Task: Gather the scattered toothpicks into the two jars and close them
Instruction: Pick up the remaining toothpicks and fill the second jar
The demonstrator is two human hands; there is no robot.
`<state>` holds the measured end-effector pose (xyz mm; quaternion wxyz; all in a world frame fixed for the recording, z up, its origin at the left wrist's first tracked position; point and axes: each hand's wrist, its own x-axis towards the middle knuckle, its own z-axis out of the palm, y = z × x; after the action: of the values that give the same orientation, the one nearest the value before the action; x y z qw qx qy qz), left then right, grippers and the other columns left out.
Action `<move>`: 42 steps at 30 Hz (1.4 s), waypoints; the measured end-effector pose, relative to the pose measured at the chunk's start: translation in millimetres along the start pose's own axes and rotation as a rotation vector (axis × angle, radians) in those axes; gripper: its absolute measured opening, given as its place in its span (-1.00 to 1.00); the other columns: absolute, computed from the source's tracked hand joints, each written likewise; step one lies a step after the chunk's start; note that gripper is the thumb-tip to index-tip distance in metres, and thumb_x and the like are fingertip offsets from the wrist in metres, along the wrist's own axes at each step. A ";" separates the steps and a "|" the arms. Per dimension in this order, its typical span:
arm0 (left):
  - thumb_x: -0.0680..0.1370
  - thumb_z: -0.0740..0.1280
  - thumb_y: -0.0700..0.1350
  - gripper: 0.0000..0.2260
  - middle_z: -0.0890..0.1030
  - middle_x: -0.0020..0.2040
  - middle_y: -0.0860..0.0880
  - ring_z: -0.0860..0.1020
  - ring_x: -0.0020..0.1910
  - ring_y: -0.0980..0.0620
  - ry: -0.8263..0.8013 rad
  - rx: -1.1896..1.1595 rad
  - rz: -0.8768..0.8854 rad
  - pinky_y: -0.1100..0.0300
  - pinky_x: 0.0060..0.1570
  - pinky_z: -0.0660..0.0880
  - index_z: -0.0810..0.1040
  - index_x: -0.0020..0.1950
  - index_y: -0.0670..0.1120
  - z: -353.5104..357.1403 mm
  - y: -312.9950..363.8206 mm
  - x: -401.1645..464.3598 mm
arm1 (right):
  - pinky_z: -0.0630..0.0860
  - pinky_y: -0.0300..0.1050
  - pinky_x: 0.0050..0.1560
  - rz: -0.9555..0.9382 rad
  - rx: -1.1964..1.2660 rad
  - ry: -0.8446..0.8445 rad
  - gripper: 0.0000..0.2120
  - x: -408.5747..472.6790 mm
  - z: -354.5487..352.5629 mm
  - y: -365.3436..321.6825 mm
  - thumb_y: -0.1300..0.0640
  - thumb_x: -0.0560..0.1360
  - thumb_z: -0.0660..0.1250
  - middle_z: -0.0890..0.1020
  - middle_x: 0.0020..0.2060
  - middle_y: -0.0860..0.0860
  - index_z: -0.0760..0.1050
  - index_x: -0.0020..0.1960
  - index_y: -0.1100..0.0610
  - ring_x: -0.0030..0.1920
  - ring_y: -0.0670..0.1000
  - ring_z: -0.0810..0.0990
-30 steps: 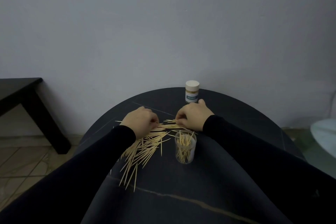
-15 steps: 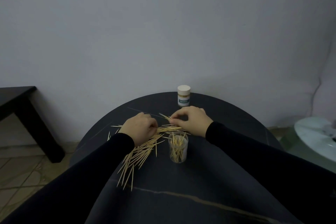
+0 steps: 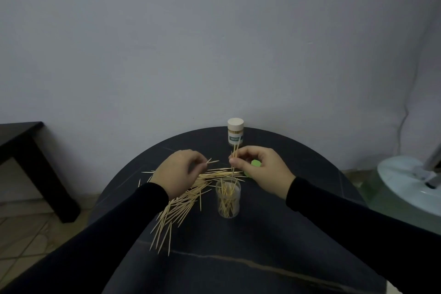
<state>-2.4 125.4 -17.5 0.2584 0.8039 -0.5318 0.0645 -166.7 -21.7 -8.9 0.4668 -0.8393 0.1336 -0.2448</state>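
Note:
Scattered toothpicks (image 3: pixel 181 207) lie in a loose pile on the dark round table (image 3: pixel 238 258). An open clear jar (image 3: pixel 228 198) stands right of the pile and holds several toothpicks upright. My right hand (image 3: pixel 260 172) pinches a small bunch of toothpicks, held upright just above and behind that jar. My left hand (image 3: pixel 179 172) hovers over the pile and pinches a few toothpicks whose tips point right. A second jar (image 3: pixel 235 132), closed with a white lid, stands at the table's far edge. A green lid (image 3: pixel 255 164) lies partly hidden behind my right hand.
A dark low side table (image 3: pixel 26 150) stands on the tiled floor at the left. A pale round base with a metal stem (image 3: pixel 410 181) sits at the right, past the table's edge. A plain wall rises close behind the table.
Both hands have lifted off the pile. My right hand has turned its toothpicks upright and brought them over the open jar, uncovering the green lid. My left hand has raised a few toothpicks.

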 end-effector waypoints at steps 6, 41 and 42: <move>0.56 0.33 -0.03 -0.93 0.61 -0.19 0.11 0.55 -0.21 0.28 0.040 -0.473 -0.196 0.40 -0.16 0.44 0.59 -0.03 0.03 -6.6 24.9 -12.0 | 0.49 -0.43 -0.09 -0.011 0.023 -0.087 -0.91 -8.3 2.3 -2.5 0.08 0.51 0.37 0.66 -0.13 -0.12 0.60 -0.05 -0.10 -0.08 -0.23 0.59; 0.45 0.26 0.03 -0.68 0.48 0.22 0.16 0.41 0.13 0.14 -0.131 -0.172 0.364 0.30 0.11 0.35 0.55 0.19 0.13 2.7 32.5 -20.7 | 0.22 -0.07 0.22 0.002 -0.476 -0.325 -0.70 -12.8 -2.9 16.8 -0.26 0.35 0.43 0.50 -0.18 -0.34 0.50 0.06 -0.27 -0.05 -0.25 0.40; 0.47 0.30 0.06 -0.70 0.50 0.22 0.14 0.43 0.08 0.10 -0.116 -0.104 0.469 0.27 0.07 0.40 0.58 0.19 0.09 4.6 33.5 -21.2 | 0.21 -0.05 0.24 -0.004 -0.473 -0.330 -0.77 -12.4 -3.0 18.2 -0.25 0.36 0.43 0.50 -0.19 -0.33 0.47 -0.04 -0.30 -0.07 -0.27 0.40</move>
<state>-42.0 130.5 -17.8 0.2463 0.6465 -0.7204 0.0489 -178.7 -27.9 -26.6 0.2731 -0.9535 0.1077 -0.0677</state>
